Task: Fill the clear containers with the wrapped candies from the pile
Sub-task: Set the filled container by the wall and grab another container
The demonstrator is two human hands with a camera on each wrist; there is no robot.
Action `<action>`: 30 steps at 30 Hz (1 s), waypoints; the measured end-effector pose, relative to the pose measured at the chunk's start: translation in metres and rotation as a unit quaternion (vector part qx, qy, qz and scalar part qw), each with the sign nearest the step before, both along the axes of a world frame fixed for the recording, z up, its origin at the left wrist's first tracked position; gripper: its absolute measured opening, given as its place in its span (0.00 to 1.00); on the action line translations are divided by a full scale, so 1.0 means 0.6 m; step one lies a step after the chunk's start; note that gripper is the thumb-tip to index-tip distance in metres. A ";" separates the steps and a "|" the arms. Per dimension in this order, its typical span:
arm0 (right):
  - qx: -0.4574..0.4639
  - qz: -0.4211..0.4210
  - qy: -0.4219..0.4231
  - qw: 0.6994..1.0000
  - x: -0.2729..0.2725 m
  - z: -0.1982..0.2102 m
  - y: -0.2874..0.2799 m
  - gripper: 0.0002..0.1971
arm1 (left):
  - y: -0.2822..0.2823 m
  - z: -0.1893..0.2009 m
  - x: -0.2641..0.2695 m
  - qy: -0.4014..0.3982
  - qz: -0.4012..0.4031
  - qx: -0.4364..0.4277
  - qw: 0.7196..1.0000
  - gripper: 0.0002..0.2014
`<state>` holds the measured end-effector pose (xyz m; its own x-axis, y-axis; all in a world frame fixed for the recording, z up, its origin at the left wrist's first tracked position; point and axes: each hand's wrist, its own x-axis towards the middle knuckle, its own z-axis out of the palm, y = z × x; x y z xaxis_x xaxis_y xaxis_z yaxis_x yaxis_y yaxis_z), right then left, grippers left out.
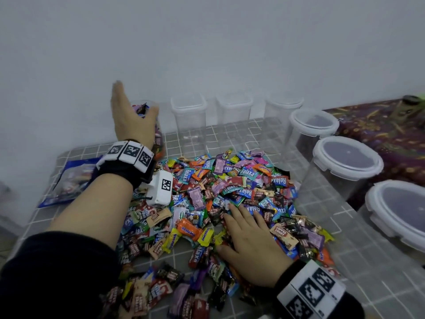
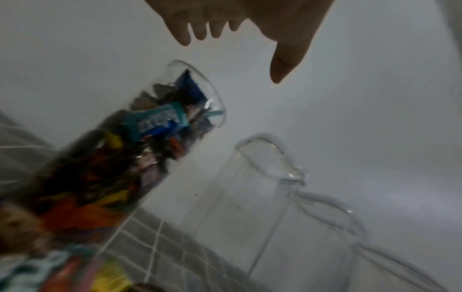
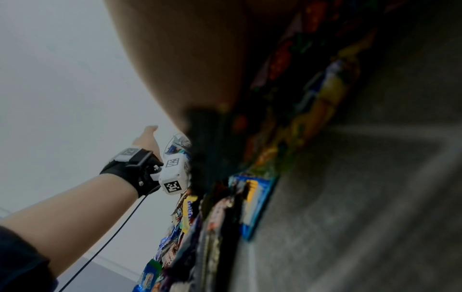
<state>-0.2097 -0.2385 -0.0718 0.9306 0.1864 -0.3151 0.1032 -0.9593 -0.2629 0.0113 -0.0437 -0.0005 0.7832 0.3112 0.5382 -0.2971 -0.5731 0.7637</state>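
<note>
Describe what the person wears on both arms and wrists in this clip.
Both forearms are bare below dark sleeves pushed up toward the elbows. The left hand has a black wrist wrap with a band of white blocks printed with black square codes, plus a white camera box bearing the same codes and a thin black cable. The right hand has a matching black wrap with coded white blocks.

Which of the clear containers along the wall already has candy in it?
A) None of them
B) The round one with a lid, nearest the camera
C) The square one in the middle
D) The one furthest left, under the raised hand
D: the leftmost container is packed with wrapped candies nearly to its rim, just below the open left hand, while the square container beside it looks empty.
</note>
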 end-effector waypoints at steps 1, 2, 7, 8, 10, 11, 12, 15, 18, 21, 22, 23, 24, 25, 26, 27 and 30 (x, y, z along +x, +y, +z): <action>0.001 0.000 -0.002 1.000 0.000 0.000 0.000 0.35 | -0.012 0.007 -0.003 -0.002 -0.030 -0.001 1.000 0.38; 0.001 0.000 -0.004 1.000 0.000 -0.001 0.000 0.35 | -0.025 0.014 -0.005 0.008 -0.067 0.004 0.998 0.37; 0.004 0.001 -0.003 1.000 0.001 -0.002 -0.002 0.36 | -0.086 0.022 0.012 0.132 -0.172 0.006 0.976 0.46; 0.006 0.001 -0.001 1.000 0.002 -0.002 -0.003 0.36 | -0.095 0.019 0.018 0.152 -0.174 -0.010 0.973 0.49; 0.010 0.002 0.005 1.000 0.003 -0.003 -0.004 0.36 | -0.108 0.014 0.027 0.177 -0.164 -0.023 0.970 0.55; 0.009 0.004 0.005 1.000 0.003 -0.005 -0.004 0.36 | -0.113 0.011 0.030 0.180 -0.155 -0.021 0.971 0.57; 0.007 0.006 0.002 1.000 0.004 -0.008 -0.004 0.38 | -0.116 0.009 0.033 0.179 -0.147 -0.019 0.973 0.56; 0.008 0.008 -0.001 1.000 0.005 -0.010 -0.005 0.39 | -0.117 0.002 0.042 0.172 -0.124 -0.013 0.977 0.49; 0.016 0.006 -0.002 1.000 0.002 -0.005 -0.006 0.36 | -0.117 0.000 0.041 0.171 -0.098 0.010 0.980 0.44; 0.018 0.005 -0.006 1.000 0.001 -0.004 -0.005 0.36 | -0.116 0.000 0.033 0.169 -0.087 0.018 0.982 0.42; 0.020 0.004 -0.007 1.000 0.001 -0.004 -0.005 0.36 | -0.116 0.000 0.029 0.168 -0.083 0.020 0.982 0.41; 0.021 0.004 -0.008 1.000 0.001 -0.005 -0.004 0.36 | -0.114 0.000 0.026 0.168 -0.078 0.020 0.983 0.41; 0.019 0.004 -0.010 1.000 0.001 -0.006 -0.005 0.36 | -0.112 0.001 0.021 0.165 -0.073 0.018 0.983 0.41; 0.017 0.005 -0.011 1.000 0.001 -0.006 -0.005 0.36 | -0.111 0.003 0.015 0.162 -0.066 0.014 0.984 0.41; 0.015 0.005 -0.011 1.000 0.001 -0.006 -0.004 0.36 | -0.109 0.005 0.009 0.157 -0.061 0.009 0.986 0.41; 0.012 0.005 -0.011 1.000 0.001 -0.006 -0.004 0.36 | -0.108 0.008 0.002 0.153 -0.058 0.003 0.987 0.41; 0.002 0.007 -0.011 1.000 0.002 -0.006 -0.003 0.36 | -0.104 0.024 -0.025 0.132 -0.066 -0.011 0.989 0.41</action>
